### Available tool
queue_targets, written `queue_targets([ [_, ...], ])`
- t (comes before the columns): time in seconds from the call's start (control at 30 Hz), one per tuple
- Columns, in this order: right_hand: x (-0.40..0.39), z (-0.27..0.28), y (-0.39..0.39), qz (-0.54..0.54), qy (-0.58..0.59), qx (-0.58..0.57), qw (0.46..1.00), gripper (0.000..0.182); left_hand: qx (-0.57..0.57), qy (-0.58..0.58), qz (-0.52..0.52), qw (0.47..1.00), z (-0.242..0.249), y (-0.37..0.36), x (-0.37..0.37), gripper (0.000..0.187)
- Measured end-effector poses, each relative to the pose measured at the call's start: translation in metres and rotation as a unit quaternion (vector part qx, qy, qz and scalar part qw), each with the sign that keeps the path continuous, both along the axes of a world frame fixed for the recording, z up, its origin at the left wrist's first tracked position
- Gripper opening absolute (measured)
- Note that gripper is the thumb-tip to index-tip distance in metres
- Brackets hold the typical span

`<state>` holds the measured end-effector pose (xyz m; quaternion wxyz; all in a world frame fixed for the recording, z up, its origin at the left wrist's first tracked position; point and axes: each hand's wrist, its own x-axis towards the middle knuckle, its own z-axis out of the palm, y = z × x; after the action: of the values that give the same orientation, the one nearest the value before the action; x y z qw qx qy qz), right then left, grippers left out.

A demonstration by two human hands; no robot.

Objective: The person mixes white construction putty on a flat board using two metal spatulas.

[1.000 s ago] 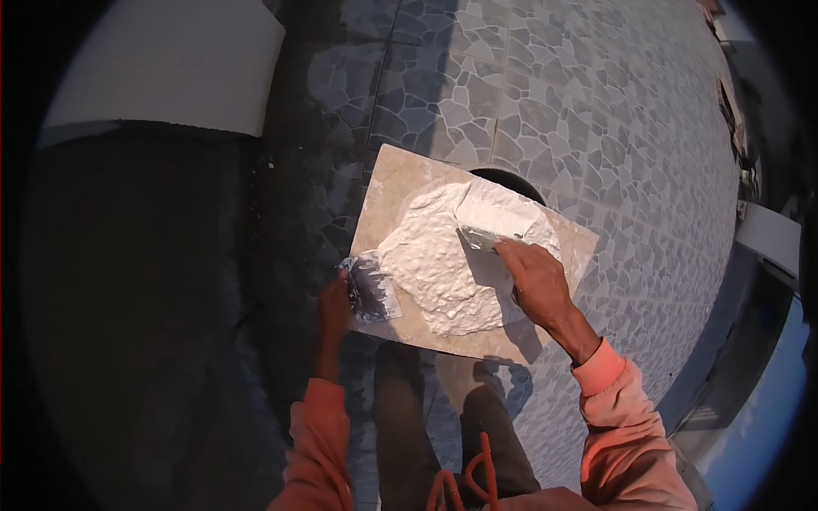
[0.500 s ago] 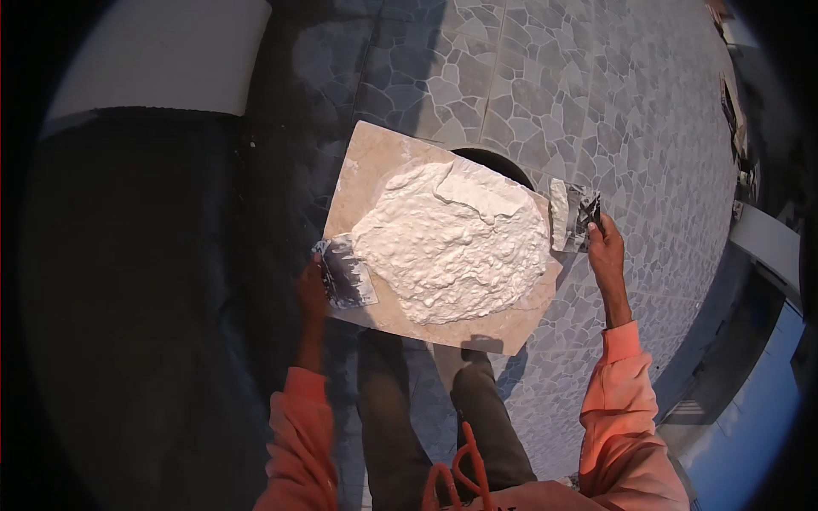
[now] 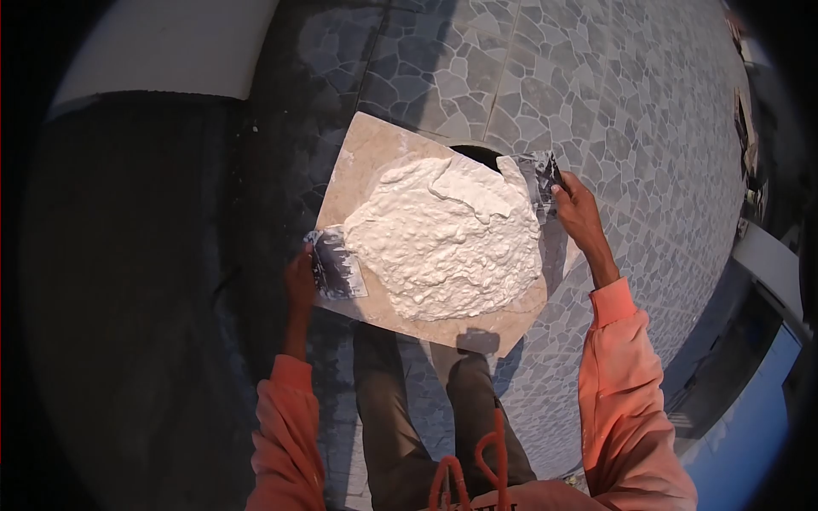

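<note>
Right hand (image 3: 578, 213) swung inward, scraper (image 3: 535, 177) raised (tilted), over plaster (image 3: 443, 238)

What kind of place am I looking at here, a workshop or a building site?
Most likely a building or finishing site, probably outdoors in sunlight. The floor is grey pebble-pattern tiling, a board carries a heap of white plaster, and each hand holds a smeared scraper: left hand, right hand.

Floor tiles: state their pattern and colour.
Grey floor tiles with an irregular cobblestone-like mosaic pattern; head view.
</note>
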<state>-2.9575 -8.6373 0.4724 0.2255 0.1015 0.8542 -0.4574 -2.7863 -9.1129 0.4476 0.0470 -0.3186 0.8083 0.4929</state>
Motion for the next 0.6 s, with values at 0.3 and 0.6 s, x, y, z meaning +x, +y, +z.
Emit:
queue_targets([
  [0.3, -0.034, -0.002, -0.039, 0.124, 0.055, -0.029, 0.99, 0.026, -0.033, -0.044, -0.008, 0.998, 0.003, -0.003, -0.002, 0.047],
  [0.6, -0.052, 0.047, -0.085, 0.282, 0.057, 0.03, 0.957, 0.031, -0.034, -0.07, 0.06, 0.995, 0.005, 0.009, 0.016, 0.054],
])
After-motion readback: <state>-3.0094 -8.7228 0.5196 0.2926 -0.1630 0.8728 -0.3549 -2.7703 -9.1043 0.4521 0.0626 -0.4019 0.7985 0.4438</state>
